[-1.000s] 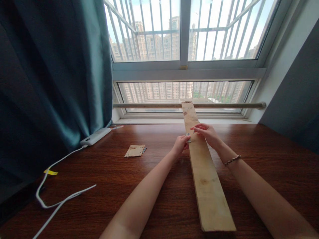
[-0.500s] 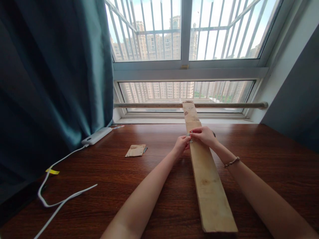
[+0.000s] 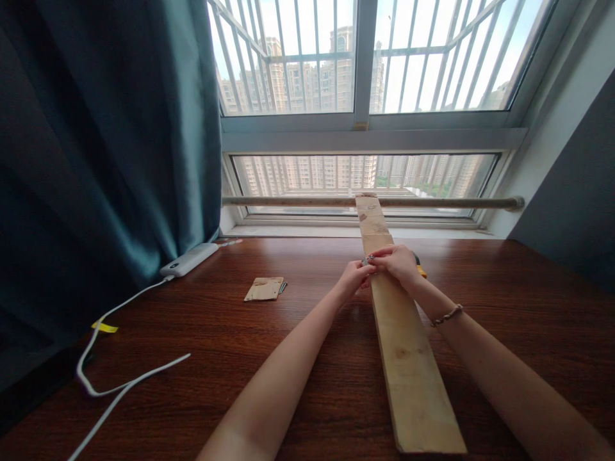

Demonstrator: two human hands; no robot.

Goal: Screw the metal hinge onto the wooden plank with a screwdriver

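Observation:
A long pale wooden board (image 3: 408, 352) runs away from me across the table, its far end by the window rail. Over the board's left edge, both my hands meet at a small silvery metal piece (image 3: 368, 260), mostly covered by fingers. My left hand (image 3: 354, 279) pinches it from the left side. From above the board, my right hand (image 3: 396, 262) closes its fingertips on the same piece. Behind the right wrist peeks a yellow and black object (image 3: 421, 267), largely hidden. Left of the hands lies a thin wooden square (image 3: 263, 289) with several screws (image 3: 283, 288) beside it.
A white power strip (image 3: 189, 259) lies by the dark blue curtain (image 3: 120, 128), and its white cable (image 3: 110, 390) loops over the left of the brown table (image 3: 216, 339). A yellow tag (image 3: 104, 328) is near the cable. A horizontal rail (image 3: 298, 202) crosses before the window.
The metal piece has tilted or shifted slightly between my fingers. More of the yellow and black object shows behind the right wrist. The whole view has moved a little.

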